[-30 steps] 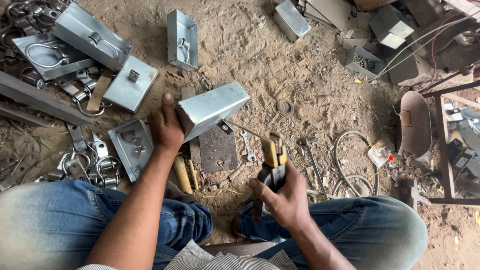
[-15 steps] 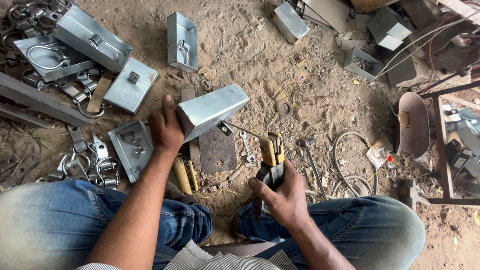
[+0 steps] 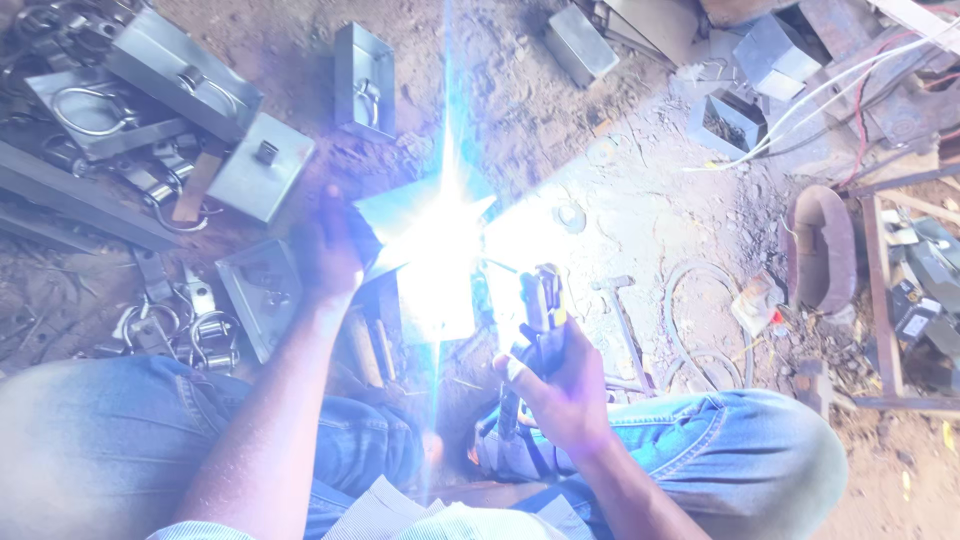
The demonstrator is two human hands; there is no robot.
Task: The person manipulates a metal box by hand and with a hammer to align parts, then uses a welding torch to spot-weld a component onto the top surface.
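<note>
Ground: sandy dirt floor (image 3: 650, 230), lit blue-white around the seated person's knees.
Finished stock: grey sheet-metal boxes with loop handles (image 3: 180, 75), lying open and scattered at the far left, with another open grey box (image 3: 363, 65) standing apart beyond the glare; judged as pieces already made up.
Work piece: long grey sheet-metal box (image 3: 400, 215), tilted on the ground between the knees, its near end lost in the glare.
Arc: white-blue welding flash (image 3: 445, 235), burning at the box, so a seam looks to be in progress; how much of it is closed cannot be told.
Left hand (image 3: 325, 250): fingers wrapped over the box's left end, steadying it.
Right hand (image 3: 560, 385): fingers closed round the yellow-and-black electrode holder (image 3: 540, 300), tip toward the flash.
Loose parts: bent steel loops and clips (image 3: 190, 335), heaped just left of the left knee, seemingly not yet fitted.
</note>
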